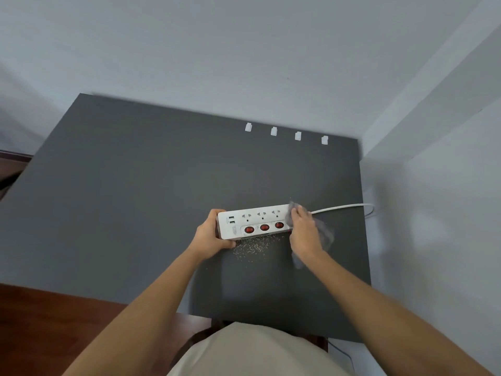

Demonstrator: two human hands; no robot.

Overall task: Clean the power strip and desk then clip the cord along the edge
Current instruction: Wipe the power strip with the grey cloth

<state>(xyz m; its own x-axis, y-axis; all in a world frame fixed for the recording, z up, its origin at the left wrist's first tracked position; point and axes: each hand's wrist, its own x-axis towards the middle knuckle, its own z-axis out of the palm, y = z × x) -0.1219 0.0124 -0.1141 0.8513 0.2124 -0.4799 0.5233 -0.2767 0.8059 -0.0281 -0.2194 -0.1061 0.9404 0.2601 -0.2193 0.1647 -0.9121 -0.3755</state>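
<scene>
A white power strip (254,222) with three red switches lies on the dark grey desk (135,199). My left hand (210,237) grips its left end. At the strip's right end, my right hand (305,230) presses a grey cloth (325,234) against it. The white cord (341,207) runs from the strip's right end to the desk's right edge and drops over it. Small pale crumbs (253,248) are scattered on the desk just in front of the strip. Several white cord clips (286,132) sit in a row along the far edge of the desk.
The desk stands in a corner, with white walls (433,185) behind and to the right. A wooden floor (40,321) shows at the lower left. My light-coloured trousers (252,354) fill the bottom middle.
</scene>
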